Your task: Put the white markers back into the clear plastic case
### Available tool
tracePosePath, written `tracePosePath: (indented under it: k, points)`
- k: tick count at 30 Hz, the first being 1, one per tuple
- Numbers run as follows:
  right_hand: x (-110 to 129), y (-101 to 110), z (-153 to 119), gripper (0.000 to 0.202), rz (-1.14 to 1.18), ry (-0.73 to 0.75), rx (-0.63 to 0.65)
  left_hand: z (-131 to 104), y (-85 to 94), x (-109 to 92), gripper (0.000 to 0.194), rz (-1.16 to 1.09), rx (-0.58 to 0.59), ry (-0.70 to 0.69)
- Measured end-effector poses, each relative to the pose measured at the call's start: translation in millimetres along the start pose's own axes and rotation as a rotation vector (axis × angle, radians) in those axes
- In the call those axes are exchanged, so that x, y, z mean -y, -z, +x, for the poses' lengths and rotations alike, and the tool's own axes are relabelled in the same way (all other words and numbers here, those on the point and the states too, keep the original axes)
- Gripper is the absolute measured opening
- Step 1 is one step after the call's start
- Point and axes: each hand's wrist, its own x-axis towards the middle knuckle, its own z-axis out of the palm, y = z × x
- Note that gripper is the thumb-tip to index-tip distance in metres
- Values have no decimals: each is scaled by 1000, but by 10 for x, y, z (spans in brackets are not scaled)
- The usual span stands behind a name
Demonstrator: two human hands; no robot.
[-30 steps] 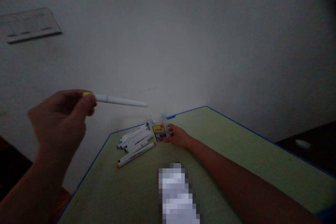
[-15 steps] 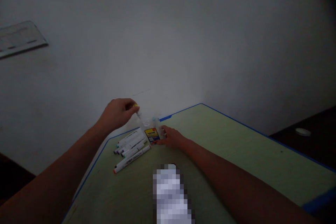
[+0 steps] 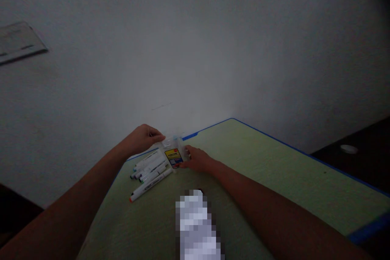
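Note:
A clear plastic case [image 3: 173,143] with a yellow, black and blue label [image 3: 173,157] stands near the table's back edge. My right hand [image 3: 196,159] is wrapped round the case's right side and lower front. At the top left rim of the case, my left hand [image 3: 150,136] has its fingers pinched together; what they hold, if anything, is too small and dim to make out. Several white markers [image 3: 149,166] with coloured ends lie in a loose pile left of the case. One with an orange end [image 3: 150,185] lies nearest to me.
The pale green table [image 3: 258,174] has a blue edge and meets a grey wall [image 3: 189,48]. A pixelated object [image 3: 198,227] lies at the front centre. On the dark floor at the right is a round white item [image 3: 349,149].
My left hand has lowered to the case's top, and the yellow-ended marker it held above the case no longer shows in its fingers. My right hand stays on the case.

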Motion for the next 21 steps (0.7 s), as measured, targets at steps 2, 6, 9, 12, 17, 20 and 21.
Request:
tracePosePath:
  k: [2, 6, 9, 12, 17, 20, 21]
  points:
    - [-7, -8, -1, 69, 0, 3, -4, -77, -13, 3, 40, -10, -104, -8]
    - [-19, -20, -6, 61, 15, 16, -11, -320, -149, 196, 45, -120, -253, 73]
    - [-31, -27, 7, 66, 23, 19, -19, -512, -422, 547, 48, -151, -134, 169]
    - [-61, -41, 38, 70, 22, 17, -16, -669, -739, 913, 56, -82, -43, 230]
    - [-132, -77, 58, 61, 106, 19, 9, -836, -934, 1085, 52, -26, 87, 261]
    - [-121, -67, 28, 53, 177, 32, 28, -854, -906, 1029, 36, 30, 172, 207]
    - [-107, -57, 16, 50, 199, 38, 40, -850, -900, 1018, 31, 49, 193, 195]
